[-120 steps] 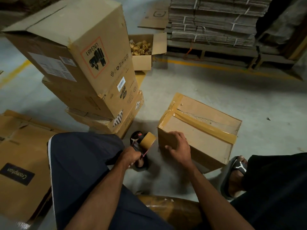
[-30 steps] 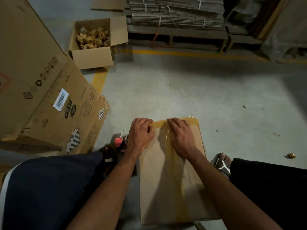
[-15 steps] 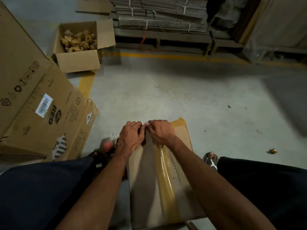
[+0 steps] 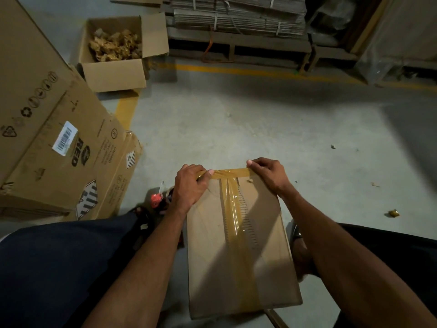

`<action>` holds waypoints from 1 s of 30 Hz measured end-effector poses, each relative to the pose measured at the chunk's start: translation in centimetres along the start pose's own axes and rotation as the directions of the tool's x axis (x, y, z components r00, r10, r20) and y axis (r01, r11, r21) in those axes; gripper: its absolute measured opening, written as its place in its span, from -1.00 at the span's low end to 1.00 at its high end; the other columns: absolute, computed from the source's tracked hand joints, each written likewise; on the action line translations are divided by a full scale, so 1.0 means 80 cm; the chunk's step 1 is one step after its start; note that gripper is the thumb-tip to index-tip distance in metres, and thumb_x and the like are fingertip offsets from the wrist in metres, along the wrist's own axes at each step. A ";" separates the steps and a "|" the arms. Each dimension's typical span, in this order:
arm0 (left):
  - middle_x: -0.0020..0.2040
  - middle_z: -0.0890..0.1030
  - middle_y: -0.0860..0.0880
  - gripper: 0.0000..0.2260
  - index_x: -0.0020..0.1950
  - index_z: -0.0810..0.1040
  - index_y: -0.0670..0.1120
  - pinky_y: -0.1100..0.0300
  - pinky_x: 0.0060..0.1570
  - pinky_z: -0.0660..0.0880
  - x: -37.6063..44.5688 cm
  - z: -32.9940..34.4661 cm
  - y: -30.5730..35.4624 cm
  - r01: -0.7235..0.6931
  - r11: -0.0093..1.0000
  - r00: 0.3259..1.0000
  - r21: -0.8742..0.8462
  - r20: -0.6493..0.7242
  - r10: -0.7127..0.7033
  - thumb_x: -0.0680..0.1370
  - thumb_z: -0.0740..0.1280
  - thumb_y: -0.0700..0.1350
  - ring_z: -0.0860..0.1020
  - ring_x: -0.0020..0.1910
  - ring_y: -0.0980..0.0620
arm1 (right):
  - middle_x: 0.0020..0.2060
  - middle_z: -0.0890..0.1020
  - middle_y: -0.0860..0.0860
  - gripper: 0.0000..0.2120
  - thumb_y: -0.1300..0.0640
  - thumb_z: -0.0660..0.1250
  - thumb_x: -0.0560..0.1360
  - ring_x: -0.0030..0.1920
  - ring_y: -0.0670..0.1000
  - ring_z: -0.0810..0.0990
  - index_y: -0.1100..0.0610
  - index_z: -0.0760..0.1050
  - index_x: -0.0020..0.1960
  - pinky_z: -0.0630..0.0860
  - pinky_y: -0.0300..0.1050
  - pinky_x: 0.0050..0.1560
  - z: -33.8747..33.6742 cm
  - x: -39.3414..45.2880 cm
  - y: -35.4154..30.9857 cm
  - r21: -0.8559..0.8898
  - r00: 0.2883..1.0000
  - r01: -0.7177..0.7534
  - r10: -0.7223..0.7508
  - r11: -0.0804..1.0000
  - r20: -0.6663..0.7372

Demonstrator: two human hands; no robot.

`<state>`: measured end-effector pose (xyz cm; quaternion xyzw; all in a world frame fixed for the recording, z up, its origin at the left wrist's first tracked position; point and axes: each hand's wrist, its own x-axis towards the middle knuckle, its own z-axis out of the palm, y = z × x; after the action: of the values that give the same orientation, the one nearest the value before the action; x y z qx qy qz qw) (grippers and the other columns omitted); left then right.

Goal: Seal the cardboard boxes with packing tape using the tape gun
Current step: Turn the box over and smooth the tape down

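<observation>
**Cross-Strip Adhesion at the Far Edge: Failure Risks**

The cardboard box [image 4: 238,252] lies on the floor [image 4: 248,129] between the person's knees. A lengthwise tape strip [image 4: 236,223] covers its centre seam, and a cross strip [image 4: 230,173] runs along the far edge. The left hand [image 4: 190,188] presses one end of the cross strip with curled fingers and thumb; the right hand [image 4: 267,175] presses the other end, fingers folded over the edge. Neither hand holds the tape gun [image 4: 158,199], which rests on the floor just left of the box.

Probable faults:
- Uneven pressure leaves creases or air pockets, visible already near the junction.
- Strip ends not wrapped down the sides may lift.
- A knee may knock the tape gun.
</observation>
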<state>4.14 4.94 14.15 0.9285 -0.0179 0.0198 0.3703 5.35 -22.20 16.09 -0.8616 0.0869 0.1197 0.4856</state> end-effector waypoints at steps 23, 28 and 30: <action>-0.11 0.70 0.08 -0.80 -0.01 0.70 -0.08 0.27 -0.04 0.51 -0.003 -0.004 -0.003 0.252 0.915 0.968 -0.314 0.062 -0.245 0.47 0.55 0.00 0.64 -0.08 0.15 | -0.21 0.74 0.10 -0.81 0.01 0.56 0.41 -0.13 0.13 0.72 0.14 0.74 -0.14 0.64 0.03 -0.07 0.012 -0.012 0.019 0.339 0.984 -0.063 0.114 0.939 -0.134; -0.14 0.70 0.07 -0.81 -0.11 0.66 -0.03 0.02 0.07 0.58 -0.001 -0.002 -0.007 0.339 0.862 0.941 -0.376 0.137 -0.310 0.46 0.55 0.06 0.65 -0.03 0.04 | -0.24 0.66 0.18 -0.66 0.03 0.43 0.56 -0.23 0.03 0.64 0.35 0.62 -0.09 0.49 0.00 -0.10 0.006 -0.006 0.018 0.364 0.987 -0.153 0.159 0.919 0.015; -0.11 0.69 0.05 -0.79 -0.11 0.65 -0.03 -0.01 0.11 0.57 0.000 -0.002 -0.007 0.346 0.865 0.938 -0.363 0.136 -0.318 0.46 0.54 0.08 0.64 0.01 0.02 | -0.25 0.62 0.19 -0.59 0.00 0.40 0.58 -0.24 0.04 0.62 0.40 0.57 -0.07 0.47 0.00 -0.11 0.007 -0.005 0.019 0.352 0.989 -0.148 0.145 0.924 0.035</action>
<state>4.14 5.46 13.82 0.8280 0.1254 -0.0814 0.5405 4.49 -22.51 14.71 -0.7507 0.1691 0.1417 0.6228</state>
